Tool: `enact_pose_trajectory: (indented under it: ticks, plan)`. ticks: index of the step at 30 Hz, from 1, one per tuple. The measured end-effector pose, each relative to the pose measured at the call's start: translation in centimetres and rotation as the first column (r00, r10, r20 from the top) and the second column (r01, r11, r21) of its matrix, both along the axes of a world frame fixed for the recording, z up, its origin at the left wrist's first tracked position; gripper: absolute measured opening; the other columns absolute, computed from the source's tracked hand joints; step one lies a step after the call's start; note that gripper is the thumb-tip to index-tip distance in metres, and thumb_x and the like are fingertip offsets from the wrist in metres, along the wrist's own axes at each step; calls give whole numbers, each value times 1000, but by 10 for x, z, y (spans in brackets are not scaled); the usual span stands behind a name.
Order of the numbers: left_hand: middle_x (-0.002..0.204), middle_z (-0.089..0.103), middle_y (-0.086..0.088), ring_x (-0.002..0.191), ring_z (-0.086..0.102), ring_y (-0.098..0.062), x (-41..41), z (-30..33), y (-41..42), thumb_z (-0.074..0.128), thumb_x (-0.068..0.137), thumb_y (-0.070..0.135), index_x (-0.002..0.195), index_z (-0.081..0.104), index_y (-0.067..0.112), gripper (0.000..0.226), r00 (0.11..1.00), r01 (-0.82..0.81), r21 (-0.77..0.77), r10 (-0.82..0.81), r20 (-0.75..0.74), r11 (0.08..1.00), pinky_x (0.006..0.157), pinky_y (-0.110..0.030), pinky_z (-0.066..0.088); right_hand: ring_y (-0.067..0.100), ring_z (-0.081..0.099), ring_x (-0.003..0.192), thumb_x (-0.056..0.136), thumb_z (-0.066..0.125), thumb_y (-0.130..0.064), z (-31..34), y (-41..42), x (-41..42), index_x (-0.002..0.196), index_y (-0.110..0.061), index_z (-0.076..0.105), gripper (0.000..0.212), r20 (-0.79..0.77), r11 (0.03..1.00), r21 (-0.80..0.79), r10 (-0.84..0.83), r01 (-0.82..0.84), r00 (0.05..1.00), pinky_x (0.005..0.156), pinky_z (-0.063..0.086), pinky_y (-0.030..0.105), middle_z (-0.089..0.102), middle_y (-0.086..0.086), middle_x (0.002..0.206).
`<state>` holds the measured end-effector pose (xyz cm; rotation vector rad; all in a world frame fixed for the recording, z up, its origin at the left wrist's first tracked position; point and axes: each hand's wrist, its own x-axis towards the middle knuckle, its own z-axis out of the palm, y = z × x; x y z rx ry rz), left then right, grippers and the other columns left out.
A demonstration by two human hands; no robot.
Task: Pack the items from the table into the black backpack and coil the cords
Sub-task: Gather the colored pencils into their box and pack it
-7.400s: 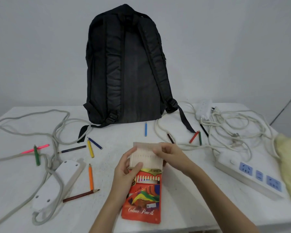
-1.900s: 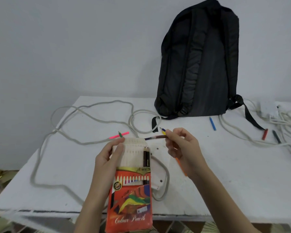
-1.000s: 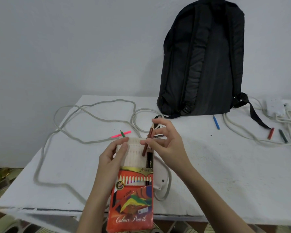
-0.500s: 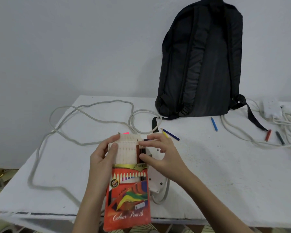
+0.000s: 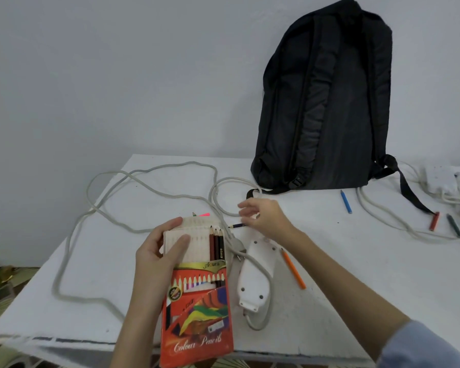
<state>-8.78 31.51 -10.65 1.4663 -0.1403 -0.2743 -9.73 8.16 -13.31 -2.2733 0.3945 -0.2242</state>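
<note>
My left hand (image 5: 158, 254) holds the red colour pencil box (image 5: 197, 312) upright near the table's front edge, its white inner tray pulled up with three dark pencils (image 5: 216, 244) in the right slots. My right hand (image 5: 266, 217) hovers with fingers spread just above a dark blue pencil (image 5: 237, 226) lying behind the box. The black backpack (image 5: 327, 102) stands against the wall at the back. A grey cord (image 5: 149, 187) loops over the left of the table. A white power strip (image 5: 252, 277) lies right of the box.
An orange pencil (image 5: 294, 269) lies right of the power strip. A blue pencil (image 5: 345, 201), a red one (image 5: 434, 221) and a dark one (image 5: 454, 225) lie farther right among tangled white cords (image 5: 457, 197). A pink pencil tip (image 5: 203, 214) shows behind the tray.
My right hand has let go of the brown pencil, which now sits in the tray, and has moved back and right over the dark blue pencil.
</note>
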Motion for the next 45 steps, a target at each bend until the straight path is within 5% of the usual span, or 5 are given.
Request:
enact_pose_trajectory:
  ticks: [11, 18, 29, 36, 45]
  plan:
    - [99, 65, -12, 58, 67, -19, 3, -2, 6, 58, 91, 16, 109, 63, 22, 20, 999, -34, -27, 33, -41, 999, 44, -25, 52, 22, 54, 92, 96, 39, -7, 17, -13, 7, 121, -4, 55, 29, 174, 965, 51, -262, 257, 949, 82, 40, 27, 58, 9, 96]
    - [92, 65, -6, 56, 65, -17, 0, 0, -2, 56, 92, 16, 108, 64, 22, 19, 999, -10, -40, 8, -45, 999, 42, -24, 51, 22, 60, 97, 87, 60, -40, 2, -43, -10, 110, -13, 64, 36, -242, 887, -411, -330, 212, 912, 72, 42, 27, 64, 1, 103]
    - [90, 65, -2, 63, 64, -18, -4, 2, -8, 55, 92, 14, 103, 65, 23, 17, 999, 8, -56, -10, -33, 998, 45, -24, 51, 16, 48, 61, 84, 58, -24, 0, -49, -12, 70, -12, 49, 21, -335, 859, -460, -403, 225, 852, 49, 32, 23, 47, 0, 62]
    - [88, 64, 3, 60, 65, -8, -6, 1, -9, 55, 92, 20, 105, 65, 22, 16, 1000, -2, -68, 0, -17, 998, 46, -22, 51, 9, 25, 42, 84, 68, -16, 59, -2, -26, 76, 8, 64, 26, 77, 895, 424, -185, 136, 980, 39, 24, 17, 35, -11, 38]
    - [109, 64, -1, 92, 67, -23, -9, -5, -13, 75, 66, 28, 112, 61, 28, 48, 990, 71, 57, -77, 118, 996, 64, -33, 58, 5, 37, 45, 77, 75, -19, 53, 71, -19, 71, -10, 73, 11, 180, 948, 319, -48, -12, 983, 58, 39, 27, 39, -14, 36]
